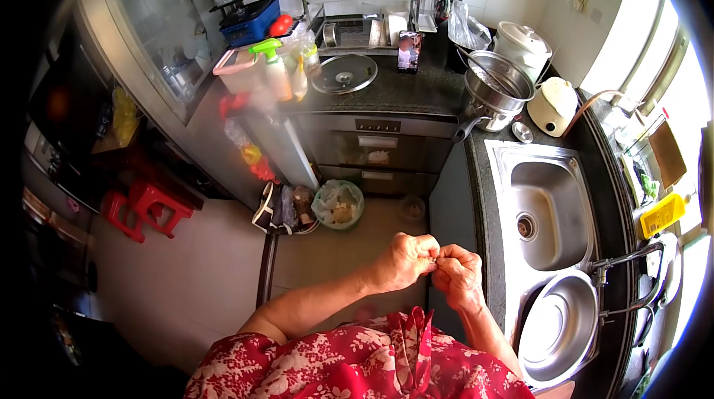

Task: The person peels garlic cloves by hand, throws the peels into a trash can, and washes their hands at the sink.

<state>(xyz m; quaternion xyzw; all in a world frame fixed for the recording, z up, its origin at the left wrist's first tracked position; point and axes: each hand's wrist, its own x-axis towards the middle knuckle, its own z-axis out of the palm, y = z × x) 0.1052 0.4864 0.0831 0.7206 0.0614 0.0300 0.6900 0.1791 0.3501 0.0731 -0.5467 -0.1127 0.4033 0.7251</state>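
Note:
My left hand [408, 261] and my right hand [457, 271] meet in front of my body, above the floor beside the sink counter. Both are closed, with fingertips pinched together and touching. Whatever lies between the fingertips, if anything, is too small to make out. Just below my hands is the red floral garment [312, 358] I wear, tied with a bow. To the right of my right hand is the steel sink [547, 213], and a round metal basin [559, 328] sits in its nearer bowl.
A lined waste bin [338, 206] and a bag [286, 209] stand on the floor ahead. Steel pots [498, 87], a pan lid [344, 74] and a phone [409, 52] stand on the counter. Red stools [160, 206] are at left. The faucet [632, 254] juts over the sink.

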